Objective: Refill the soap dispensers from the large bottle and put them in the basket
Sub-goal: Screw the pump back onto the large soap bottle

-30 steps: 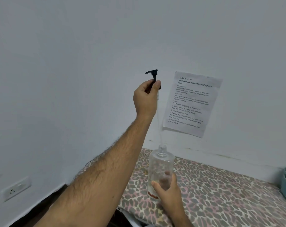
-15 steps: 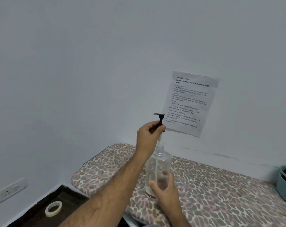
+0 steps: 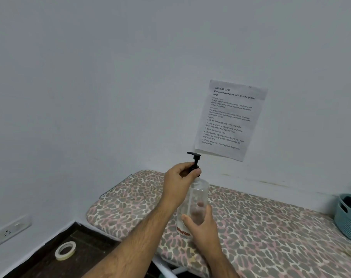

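A clear plastic soap dispenser bottle [image 3: 196, 199] stands upright on the leopard-print board [image 3: 271, 227]. My right hand [image 3: 202, 227] grips its lower body from the near side. My left hand [image 3: 178, 181] pinches the collar of the black pump head [image 3: 194, 159], which sits at the bottle's neck with its tube down inside the bottle. At the right edge, part of the blue-grey basket [image 3: 349, 219] rests on the board. The large refill bottle is out of view.
A printed paper sheet [image 3: 231, 119] hangs on the wall behind the bottle. A roll of tape [image 3: 65, 250] lies on the dark floor at lower left, near a wall socket [image 3: 12, 229]. The wall runs close behind the board.
My left hand has lowered the pump from high above the bottle down to its neck, feeding the tube inside. The right hand kept hold of the bottle. The camera tilted down.
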Available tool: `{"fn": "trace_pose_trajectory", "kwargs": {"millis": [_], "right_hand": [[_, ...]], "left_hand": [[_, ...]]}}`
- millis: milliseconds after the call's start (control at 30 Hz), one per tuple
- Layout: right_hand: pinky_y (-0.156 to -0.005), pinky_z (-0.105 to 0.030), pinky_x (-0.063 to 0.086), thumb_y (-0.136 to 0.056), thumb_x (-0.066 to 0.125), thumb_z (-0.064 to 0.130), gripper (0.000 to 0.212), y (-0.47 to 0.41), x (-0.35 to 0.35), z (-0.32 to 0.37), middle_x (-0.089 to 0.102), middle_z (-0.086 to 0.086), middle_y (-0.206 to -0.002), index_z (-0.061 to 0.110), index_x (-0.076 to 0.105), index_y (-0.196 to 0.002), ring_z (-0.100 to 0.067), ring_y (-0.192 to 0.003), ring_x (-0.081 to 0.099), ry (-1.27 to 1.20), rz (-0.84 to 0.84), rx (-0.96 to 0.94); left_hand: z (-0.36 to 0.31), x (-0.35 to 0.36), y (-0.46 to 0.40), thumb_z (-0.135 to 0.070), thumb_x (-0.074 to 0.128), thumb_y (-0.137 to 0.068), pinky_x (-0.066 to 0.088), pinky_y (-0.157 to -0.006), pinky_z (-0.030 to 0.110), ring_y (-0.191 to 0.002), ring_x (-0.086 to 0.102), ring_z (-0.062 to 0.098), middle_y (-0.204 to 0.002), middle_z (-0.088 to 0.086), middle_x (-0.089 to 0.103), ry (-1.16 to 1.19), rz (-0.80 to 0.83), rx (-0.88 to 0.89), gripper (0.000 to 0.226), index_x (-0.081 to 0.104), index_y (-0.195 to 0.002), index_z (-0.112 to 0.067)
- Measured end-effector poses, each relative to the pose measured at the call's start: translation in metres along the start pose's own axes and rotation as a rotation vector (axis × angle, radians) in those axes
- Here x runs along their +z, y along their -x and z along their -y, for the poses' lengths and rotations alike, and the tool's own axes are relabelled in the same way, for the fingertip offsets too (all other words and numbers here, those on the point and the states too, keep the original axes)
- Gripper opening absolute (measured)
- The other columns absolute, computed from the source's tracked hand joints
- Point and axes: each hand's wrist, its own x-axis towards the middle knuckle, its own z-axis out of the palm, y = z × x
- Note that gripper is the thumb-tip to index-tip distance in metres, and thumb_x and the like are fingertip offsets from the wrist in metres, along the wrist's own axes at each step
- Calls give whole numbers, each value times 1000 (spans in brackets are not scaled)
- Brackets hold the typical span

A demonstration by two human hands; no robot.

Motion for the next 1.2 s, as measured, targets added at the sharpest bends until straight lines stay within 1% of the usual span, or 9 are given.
{"fn": "trace_pose_trajectory", "kwargs": {"millis": [233,400,633,767,867,933,1000,1100,1200], "right_hand": [[-95,-42,55,-61,78,67,90,1,0,0,63,17,-123,37,39,-137,-5,-109,64,-10,2,3],[-98,-42,53,-50,72,84,111,-3,1,-7,60,14,-131,36,33,-143,-7,-116,61,-5,4,19],[-99,-40,52,-61,76,68,93,1,-1,0,62,17,-126,34,38,-139,-3,-113,61,0,2,8],[-95,-40,55,-63,76,65,86,0,-1,-2,66,18,-119,36,41,-135,0,-106,65,-10,11,3],[-93,-37,55,-64,75,61,81,2,-1,2,68,19,-114,34,42,-133,3,-99,67,-23,13,-2],[-93,-36,56,-65,75,59,77,2,-1,2,68,20,-112,34,44,-131,4,-97,67,-18,11,-4],[-91,-36,56,-65,75,58,75,2,-1,2,69,19,-110,34,44,-129,4,-96,67,-15,9,-7],[-91,-39,56,-65,76,57,72,1,0,-1,70,17,-110,35,45,-127,1,-97,68,-17,11,-7],[-92,-40,56,-66,76,56,71,1,0,-3,69,17,-112,36,45,-126,0,-99,68,-20,7,-16]], "left_hand": [[0,1,5,-22,78,-84,50,-81,10,-97,67,-3,-98,-12,74,-37,-33,1,21,69,-98,-34],[-4,3,5,-29,84,-77,49,-73,7,-91,64,-9,-92,-17,73,-148,-61,18,26,66,-95,-31],[-5,0,-1,-27,82,-79,49,-76,11,-91,66,-4,-95,-12,73,-183,7,-1,26,67,-100,-25],[-3,-9,0,-25,71,-91,47,-84,16,-101,68,1,-111,-9,72,-115,131,-47,33,58,-120,-34],[-1,-13,2,-21,59,-98,47,-92,18,-107,64,-3,-118,-11,69,-119,194,-64,24,57,-116,-36],[-2,-11,3,-18,54,-100,44,-89,15,-106,63,-5,-117,-11,69,-122,196,-80,22,58,-116,-33],[-2,-7,2,-26,57,-99,45,-89,16,-105,64,-3,-115,-9,70,-118,174,-93,15,61,-113,-30],[-2,-3,-2,-46,70,-87,47,-91,23,-106,64,1,-105,-11,73,-154,94,-65,26,70,-102,-25],[-7,-3,-7,-37,80,-79,48,-82,23,-93,69,4,-93,-6,76,-134,44,-67,22,76,-92,-20]]}}
